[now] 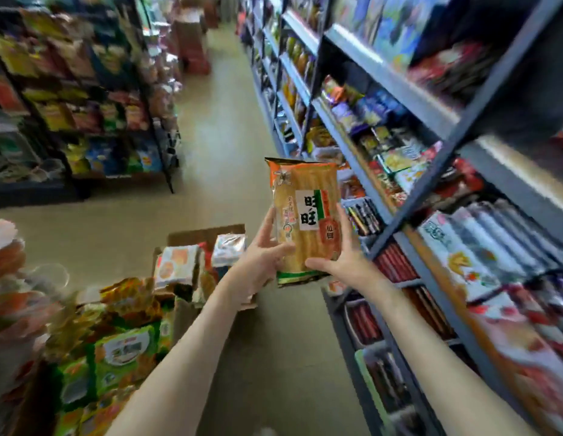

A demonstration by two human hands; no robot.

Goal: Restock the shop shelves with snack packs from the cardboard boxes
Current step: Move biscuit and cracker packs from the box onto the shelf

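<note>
An orange rice-cracker snack pack (305,212) with a white label stands upright in the air above the aisle floor. My left hand (264,259) grips its lower left edge, thumb across the front. My right hand (346,256) grips its lower right edge, thumb under the bottom. An open cardboard box (207,236) with several snack packs sits on the floor to the lower left, behind my left forearm. The grey shop shelves (409,272) on the right are packed with goods, close to the pack.
More snack packs in green and orange wrappers (123,344) are heaped at the lower left. Another rack of snack bags (85,99) lines the left side of the aisle. The beige aisle floor (223,127) runs away ahead, with stacked boxes (192,42) at its far end.
</note>
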